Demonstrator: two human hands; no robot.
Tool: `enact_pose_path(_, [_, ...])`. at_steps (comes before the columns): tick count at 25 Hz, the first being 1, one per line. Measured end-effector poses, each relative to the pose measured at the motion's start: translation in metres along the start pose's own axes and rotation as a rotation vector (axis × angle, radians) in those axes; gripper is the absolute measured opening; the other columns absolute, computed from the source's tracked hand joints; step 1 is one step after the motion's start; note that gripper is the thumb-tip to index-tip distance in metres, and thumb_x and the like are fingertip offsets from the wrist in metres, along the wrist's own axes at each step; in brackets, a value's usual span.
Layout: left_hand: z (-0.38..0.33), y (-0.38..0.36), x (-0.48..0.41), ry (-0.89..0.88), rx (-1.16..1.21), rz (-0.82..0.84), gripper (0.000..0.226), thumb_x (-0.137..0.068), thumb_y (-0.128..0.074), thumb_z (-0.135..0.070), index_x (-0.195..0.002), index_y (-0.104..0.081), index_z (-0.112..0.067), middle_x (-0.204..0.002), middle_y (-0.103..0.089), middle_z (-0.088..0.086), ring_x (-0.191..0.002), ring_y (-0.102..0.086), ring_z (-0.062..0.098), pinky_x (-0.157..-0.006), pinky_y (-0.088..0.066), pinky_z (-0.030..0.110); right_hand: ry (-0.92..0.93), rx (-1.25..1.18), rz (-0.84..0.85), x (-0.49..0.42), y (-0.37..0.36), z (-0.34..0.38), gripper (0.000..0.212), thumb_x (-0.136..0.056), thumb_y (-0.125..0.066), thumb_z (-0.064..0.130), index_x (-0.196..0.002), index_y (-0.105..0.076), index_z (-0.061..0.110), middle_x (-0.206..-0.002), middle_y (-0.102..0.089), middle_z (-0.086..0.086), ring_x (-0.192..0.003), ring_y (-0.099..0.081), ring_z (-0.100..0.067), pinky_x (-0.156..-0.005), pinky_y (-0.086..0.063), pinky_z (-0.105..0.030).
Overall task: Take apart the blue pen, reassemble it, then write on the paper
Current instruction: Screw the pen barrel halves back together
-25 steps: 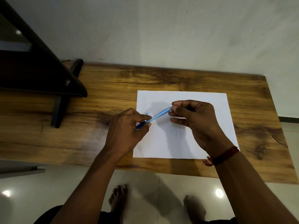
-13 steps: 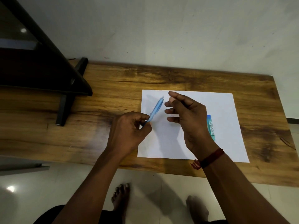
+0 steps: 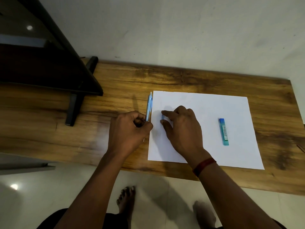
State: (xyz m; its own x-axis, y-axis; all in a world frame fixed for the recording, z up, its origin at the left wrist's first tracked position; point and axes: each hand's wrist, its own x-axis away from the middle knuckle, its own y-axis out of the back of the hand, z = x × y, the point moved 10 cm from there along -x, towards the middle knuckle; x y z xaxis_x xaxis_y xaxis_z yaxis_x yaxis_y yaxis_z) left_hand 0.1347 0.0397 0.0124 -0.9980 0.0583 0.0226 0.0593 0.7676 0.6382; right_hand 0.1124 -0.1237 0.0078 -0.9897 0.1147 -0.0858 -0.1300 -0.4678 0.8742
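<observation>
My left hand [image 3: 130, 129] grips the lower end of the light blue pen [image 3: 149, 105], which points away from me along the left edge of the white paper [image 3: 206, 104]. My right hand [image 3: 183, 129] hovers low over the left part of the paper, palm down. A small blue pen part [image 3: 162, 117] shows between its index fingertip and thumb. The two hands are a short gap apart.
A blue rectangular case [image 3: 224, 131] lies on the right part of the paper. The wooden table [image 3: 115, 83] runs along a white wall. A dark stand with a black foot [image 3: 72, 109] occupies the table's left. My bare feet are on the tiled floor below.
My right hand came off the pen's end and dropped toward the paper with a small blue piece. My left hand swung the pen upright and leftward to the paper's edge.
</observation>
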Motion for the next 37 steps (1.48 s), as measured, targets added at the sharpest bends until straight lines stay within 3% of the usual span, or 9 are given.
enact_pose_path(8, [0.0,-0.009,0.0,-0.034,-0.032,0.068,0.014,-0.073,-0.073,-0.027,-0.087,-0.074,-0.025,-0.066,-0.061,-0.025,-0.068,-0.063,-0.009,-0.057,-0.049,0.014,0.015,0.009,0.034,-0.001,-0.005,0.001,0.025,-0.089,-0.064,0.024,-0.112,-0.067,0.014,-0.102,-0.067,-0.01,-0.09,-0.057,-0.024,-0.07,-0.04,-0.024])
enact_pose_path(14, [0.001,-0.008,0.001,-0.031,-0.06,0.064,0.013,-0.073,-0.072,-0.028,-0.085,-0.075,-0.023,-0.064,-0.064,-0.02,-0.057,-0.063,-0.002,-0.055,-0.049,0.017,0.048,0.014,0.021,0.0,-0.006,0.009,0.032,-0.089,-0.063,0.028,-0.119,-0.063,0.016,-0.104,-0.066,-0.011,-0.09,-0.059,-0.025,-0.069,-0.04,-0.025])
enact_pose_path(24, [0.002,-0.008,0.001,-0.026,-0.076,0.071,0.014,-0.073,-0.072,-0.028,-0.085,-0.075,-0.022,-0.064,-0.064,-0.019,-0.057,-0.063,-0.002,-0.056,-0.048,0.016,0.059,-0.014,-0.028,0.003,-0.009,0.018,0.017,-0.086,-0.066,0.022,-0.096,-0.072,0.01,-0.086,-0.066,-0.01,-0.079,-0.057,-0.022,-0.062,-0.044,-0.027])
enact_pose_path(27, [-0.001,-0.008,0.0,-0.039,-0.068,0.079,0.015,-0.074,-0.073,-0.026,-0.087,-0.075,-0.022,-0.067,-0.065,-0.017,-0.058,-0.063,-0.003,-0.055,-0.048,0.015,-0.012,-0.199,-0.07,-0.002,0.003,0.008,0.01,-0.079,-0.072,0.017,-0.085,-0.071,0.009,-0.08,-0.069,-0.006,-0.07,-0.06,-0.014,-0.064,-0.045,-0.021])
enact_pose_path(30, [-0.005,-0.011,-0.001,-0.038,-0.036,0.085,0.016,-0.073,-0.075,-0.026,-0.087,-0.075,-0.022,-0.069,-0.067,-0.016,-0.06,-0.063,-0.003,-0.055,-0.048,0.015,-0.207,-0.469,-0.145,-0.009,0.022,-0.023,0.006,-0.078,-0.076,0.017,-0.08,-0.071,0.015,-0.077,-0.069,0.007,-0.064,-0.062,-0.003,-0.065,-0.047,-0.008])
enact_pose_path(33, [-0.011,-0.016,0.002,-0.055,-0.013,0.101,0.017,-0.072,-0.077,-0.025,-0.088,-0.076,-0.02,-0.07,-0.068,-0.013,-0.062,-0.064,0.0,-0.058,-0.053,0.02,-0.451,-0.789,-0.146,-0.004,0.026,-0.056,0.013,-0.083,-0.073,0.015,-0.094,-0.071,0.021,-0.085,-0.074,0.003,-0.071,-0.071,-0.01,-0.055,-0.054,-0.019])
enact_pose_path(37, [-0.017,-0.025,0.004,-0.073,0.003,0.136,0.017,-0.072,-0.077,-0.026,-0.089,-0.076,-0.023,-0.07,-0.069,-0.013,-0.063,-0.064,0.004,-0.059,-0.056,0.024,-0.552,-1.015,-0.085,0.007,0.029,-0.073,0.021,-0.092,-0.06,0.012,-0.11,-0.069,0.02,-0.098,-0.075,-0.001,-0.084,-0.073,-0.014,-0.063,-0.057,-0.026])
